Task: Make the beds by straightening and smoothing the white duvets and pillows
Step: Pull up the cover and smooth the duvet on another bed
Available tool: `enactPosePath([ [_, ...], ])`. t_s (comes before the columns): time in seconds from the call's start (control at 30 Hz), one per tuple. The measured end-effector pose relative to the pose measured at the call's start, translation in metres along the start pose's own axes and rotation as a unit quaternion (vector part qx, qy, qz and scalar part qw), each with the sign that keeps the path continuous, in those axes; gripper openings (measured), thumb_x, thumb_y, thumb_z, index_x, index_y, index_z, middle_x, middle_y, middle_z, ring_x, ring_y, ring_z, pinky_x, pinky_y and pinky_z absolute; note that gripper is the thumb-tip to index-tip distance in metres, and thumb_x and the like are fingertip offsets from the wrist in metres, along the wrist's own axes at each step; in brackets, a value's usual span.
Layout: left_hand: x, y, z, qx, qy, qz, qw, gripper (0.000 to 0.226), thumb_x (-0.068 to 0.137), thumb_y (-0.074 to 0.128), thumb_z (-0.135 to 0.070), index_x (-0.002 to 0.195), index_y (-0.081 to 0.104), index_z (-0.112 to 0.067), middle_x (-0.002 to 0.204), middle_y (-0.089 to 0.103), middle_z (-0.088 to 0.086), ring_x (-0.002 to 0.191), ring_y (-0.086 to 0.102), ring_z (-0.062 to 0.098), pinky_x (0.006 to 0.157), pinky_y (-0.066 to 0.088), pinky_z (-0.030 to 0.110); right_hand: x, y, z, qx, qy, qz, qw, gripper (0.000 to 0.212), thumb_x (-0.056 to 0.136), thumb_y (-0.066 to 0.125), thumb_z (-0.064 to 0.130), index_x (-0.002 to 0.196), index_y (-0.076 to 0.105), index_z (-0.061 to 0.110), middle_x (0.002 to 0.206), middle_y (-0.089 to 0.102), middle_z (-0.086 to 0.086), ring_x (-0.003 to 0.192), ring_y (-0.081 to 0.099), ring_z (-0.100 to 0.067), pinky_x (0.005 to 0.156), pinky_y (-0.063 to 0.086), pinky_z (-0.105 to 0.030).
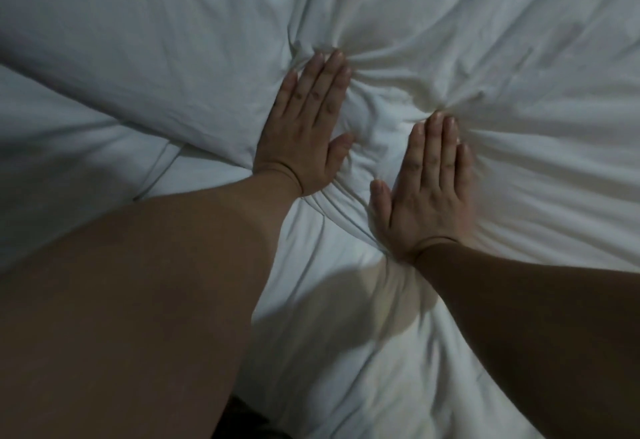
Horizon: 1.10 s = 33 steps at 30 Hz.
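A white duvet [485,40] fills nearly the whole view, creased in folds that radiate from my fingertips. My left hand [306,127] lies flat on it with straight fingers, palm down, pressing into the fabric near the middle. My right hand [429,186] presses flat in the same way, a little lower and to the right. Wrinkles bunch up between the two hands and ahead of the fingertips. A folded edge of white bedding [104,68] runs diagonally across the left side, over another white layer [69,161] with a seam.
A dark strip [242,418] shows at the bottom edge beside my left forearm, below the duvet's near edge. My two forearms cast shadows across the lower part of the duvet.
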State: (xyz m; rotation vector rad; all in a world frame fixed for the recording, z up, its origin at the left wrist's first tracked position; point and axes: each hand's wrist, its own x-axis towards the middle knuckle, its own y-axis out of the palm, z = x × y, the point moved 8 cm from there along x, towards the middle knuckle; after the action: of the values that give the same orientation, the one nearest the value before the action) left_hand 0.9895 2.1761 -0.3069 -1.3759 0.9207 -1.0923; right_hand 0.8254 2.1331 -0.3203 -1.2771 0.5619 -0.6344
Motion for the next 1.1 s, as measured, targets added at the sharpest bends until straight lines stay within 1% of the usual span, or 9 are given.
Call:
enactPosePath([
  [0.17, -0.001, -0.005, 0.001, -0.043, 0.011, -0.02, 0.999, 0.069, 0.102, 0.031, -0.044, 0.157, 0.028, -0.001, 0.165, 0.025, 0.015, 0.154, 0.019, 0.03, 0.124, 0.017, 0.049, 0.001, -0.002, -0.002, -0.015, 0.01, -0.005, 1.0, 0.084, 0.099, 0.028, 0.052, 0.16, 0.004, 0.0, 0.168, 0.001, -0.02, 0.156, -0.007, -0.028, 0.127, -0.002, -0.045],
  [0.3, -0.002, -0.006, -0.001, -0.049, 0.014, -0.031, 0.998, 0.069, 0.101, 0.037, -0.041, 0.156, 0.03, -0.001, 0.164, 0.026, 0.015, 0.154, 0.02, 0.029, 0.125, 0.016, 0.048, -0.003, -0.009, -0.003, -0.02, 0.01, -0.047, 0.999, 0.082, 0.099, 0.039, 0.049, 0.159, 0.017, -0.003, 0.167, 0.011, -0.022, 0.157, 0.003, -0.03, 0.126, 0.009, -0.049],
  [0.37, -0.003, -0.004, 0.0, -0.045, 0.009, -0.032, 0.998, 0.07, 0.101, 0.037, -0.042, 0.157, 0.028, -0.002, 0.165, 0.025, 0.014, 0.155, 0.018, 0.027, 0.126, 0.014, 0.046, -0.002, -0.01, -0.002, -0.019, 0.001, -0.055, 0.998, 0.082, 0.098, 0.042, 0.048, 0.158, 0.018, -0.004, 0.167, 0.012, -0.022, 0.157, 0.006, -0.032, 0.126, 0.011, -0.051],
  [0.5, -0.003, 0.0, 0.0, -0.036, 0.01, -0.018, 0.999, 0.073, 0.1, 0.038, -0.045, 0.159, 0.023, -0.004, 0.167, 0.019, 0.012, 0.156, 0.014, 0.026, 0.126, 0.011, 0.046, -0.002, -0.008, -0.003, -0.026, 0.003, -0.049, 0.998, 0.083, 0.099, 0.039, 0.051, 0.159, 0.016, -0.002, 0.168, 0.009, -0.021, 0.157, 0.004, -0.032, 0.127, 0.007, -0.049],
  [0.57, -0.003, 0.002, 0.0, -0.03, 0.013, -0.019, 0.999, 0.075, 0.099, 0.038, -0.045, 0.159, 0.022, -0.005, 0.167, 0.018, 0.012, 0.156, 0.013, 0.026, 0.126, 0.011, 0.047, -0.002, -0.01, -0.004, -0.034, 0.006, -0.063, 0.997, 0.083, 0.098, 0.04, 0.051, 0.159, 0.017, -0.002, 0.168, 0.011, -0.02, 0.157, 0.005, -0.031, 0.127, 0.007, -0.047],
  [0.77, -0.005, 0.001, 0.001, -0.043, 0.012, -0.036, 0.998, 0.074, 0.099, 0.036, -0.046, 0.159, 0.023, -0.004, 0.167, 0.02, 0.011, 0.156, 0.015, 0.026, 0.126, 0.012, 0.047, -0.006, -0.021, -0.003, -0.034, 0.021, -0.106, 0.994, 0.081, 0.097, 0.042, 0.052, 0.158, 0.025, 0.002, 0.167, 0.019, -0.016, 0.156, 0.014, -0.027, 0.126, 0.013, -0.046],
  [0.93, -0.005, -0.001, 0.001, -0.051, 0.021, -0.047, 0.997, 0.072, 0.1, 0.036, -0.045, 0.158, 0.027, -0.004, 0.166, 0.024, 0.012, 0.155, 0.018, 0.026, 0.126, 0.012, 0.046, -0.01, -0.026, -0.003, -0.048, 0.045, -0.114, 0.991, 0.079, 0.098, 0.04, 0.054, 0.158, 0.027, 0.005, 0.166, 0.023, -0.014, 0.155, 0.019, -0.025, 0.125, 0.017, -0.046],
  [1.03, -0.004, -0.007, 0.001, -0.061, 0.02, -0.034, 0.997, 0.07, 0.101, 0.035, -0.045, 0.157, 0.029, -0.004, 0.165, 0.026, 0.012, 0.154, 0.02, 0.027, 0.126, 0.012, 0.045, -0.01, -0.028, 0.0, -0.049, 0.063, -0.087, 0.993, 0.079, 0.098, 0.034, 0.056, 0.159, 0.026, 0.006, 0.166, 0.023, -0.013, 0.155, 0.019, -0.024, 0.126, 0.014, -0.043],
  [1.1, -0.002, -0.012, 0.0, -0.068, 0.022, -0.019, 0.997, 0.07, 0.101, 0.034, -0.045, 0.157, 0.03, -0.004, 0.165, 0.027, 0.012, 0.154, 0.02, 0.027, 0.126, 0.012, 0.046, -0.009, -0.027, 0.001, -0.043, 0.101, -0.066, 0.992, 0.079, 0.098, 0.03, 0.057, 0.159, 0.025, 0.007, 0.167, 0.022, -0.012, 0.156, 0.016, -0.021, 0.127, 0.011, -0.042],
])
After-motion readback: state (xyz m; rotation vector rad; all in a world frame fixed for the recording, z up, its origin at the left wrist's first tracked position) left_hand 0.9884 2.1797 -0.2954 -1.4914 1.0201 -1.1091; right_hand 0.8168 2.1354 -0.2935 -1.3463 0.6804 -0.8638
